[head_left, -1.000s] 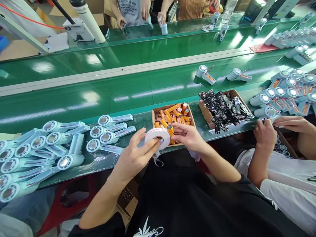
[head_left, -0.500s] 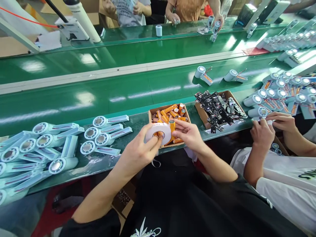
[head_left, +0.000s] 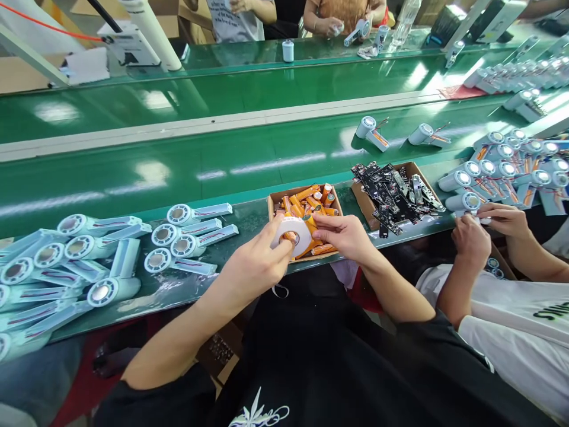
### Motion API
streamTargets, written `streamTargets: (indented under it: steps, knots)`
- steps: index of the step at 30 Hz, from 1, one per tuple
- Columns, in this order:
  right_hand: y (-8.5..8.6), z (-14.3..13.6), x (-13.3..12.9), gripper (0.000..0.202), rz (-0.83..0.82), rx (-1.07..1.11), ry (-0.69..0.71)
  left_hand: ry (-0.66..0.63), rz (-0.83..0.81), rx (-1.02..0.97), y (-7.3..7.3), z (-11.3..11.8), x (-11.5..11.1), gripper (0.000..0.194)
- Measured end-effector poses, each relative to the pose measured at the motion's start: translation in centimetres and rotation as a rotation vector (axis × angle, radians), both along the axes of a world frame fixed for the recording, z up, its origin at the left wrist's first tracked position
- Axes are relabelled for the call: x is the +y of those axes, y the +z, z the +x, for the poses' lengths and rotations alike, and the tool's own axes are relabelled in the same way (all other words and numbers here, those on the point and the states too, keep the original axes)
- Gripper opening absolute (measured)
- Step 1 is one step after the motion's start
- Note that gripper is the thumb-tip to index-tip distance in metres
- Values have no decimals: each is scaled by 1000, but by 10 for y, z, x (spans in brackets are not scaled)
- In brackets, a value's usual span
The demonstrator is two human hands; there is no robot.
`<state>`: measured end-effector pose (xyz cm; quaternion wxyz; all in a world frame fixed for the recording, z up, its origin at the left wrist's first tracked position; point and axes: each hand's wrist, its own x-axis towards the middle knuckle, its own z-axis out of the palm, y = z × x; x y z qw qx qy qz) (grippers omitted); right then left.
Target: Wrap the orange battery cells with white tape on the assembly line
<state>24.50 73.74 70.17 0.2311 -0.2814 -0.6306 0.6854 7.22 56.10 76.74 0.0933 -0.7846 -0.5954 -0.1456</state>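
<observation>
My left hand (head_left: 260,261) grips a roll of white tape (head_left: 303,235), its fingers around the rim and at the core. A thin loose strip hangs below that hand. My right hand (head_left: 349,238) is closed on an orange cylindrical battery (head_left: 310,224) right beside the roll, thumb and fingers pinching it. Part of the battery is hidden by the roll and fingers. Both hands are over the front of a small cardboard box (head_left: 271,207) holding many loose orange batteries (head_left: 306,193).
Right of it stands a box of black circuit boards (head_left: 391,196). Pale blue fan bodies (head_left: 104,290) lie in a group at left, more (head_left: 507,169) at right. A co-worker's hands (head_left: 473,240) work at right. Beyond runs a green conveyor belt (head_left: 186,160); people sit across it.
The battery in my right hand has tilted from upright toward the roll, and the roll has turned slightly and shifted right. Across the belt, a person has lifted a fan body.
</observation>
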Motion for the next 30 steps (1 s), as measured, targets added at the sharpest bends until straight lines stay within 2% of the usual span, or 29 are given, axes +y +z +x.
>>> streamTargets:
  steps: [4, 7, 10, 12, 14, 16, 17, 18, 19, 21, 23, 24, 26, 27, 30]
  knots:
    - [-10, -17, -27, 62, -268, 298, -327, 114, 87, 60, -3, 4, 1, 37]
    - [-11, -29, -51, 66, -319, 434, -476, 156, 159, 43, -15, 11, 3, 37]
    - [-8, -33, -60, 60, -290, 474, -528, 191, 292, -10, -31, 25, 4, 36]
    - [-3, -25, -47, 53, -267, 424, -479, 227, 353, -71, -43, 39, 0, 35]
    - [8, -7, -18, 41, -201, 389, -460, 192, 336, -145, -52, 55, -5, 30]
    - [22, 14, 21, 26, -57, 475, -585, 121, 253, -192, -59, 65, -5, 24]
    - [28, 22, 40, 19, 52, 594, -730, 105, 200, -207, -61, 65, -1, 25]
    - [33, 28, 55, 12, 118, 681, -816, 112, 143, -220, -62, 60, 5, 29]
    - [35, 32, 65, 11, 118, 697, -796, 130, 80, -238, -61, 49, 13, 37]
    - [32, 37, 68, 33, 37, 657, -691, 137, -50, -316, -59, 16, 26, 48]
    - [20, 44, 55, 51, -55, 552, -592, 206, -79, -407, -56, -28, 28, 39]
    - [12, 51, 46, 54, -79, 505, -580, 304, -44, -422, -54, -50, 23, 32]
    - [-4, 68, 33, 49, -109, 434, -603, 610, 54, -366, -51, -95, 5, 29]
    - [-12, 77, 30, 46, -131, 407, -615, 713, 0, -288, -51, -117, -7, 30]
    - [-26, 103, 30, 41, -231, 358, -630, 910, -407, -128, -53, -185, -30, 28]
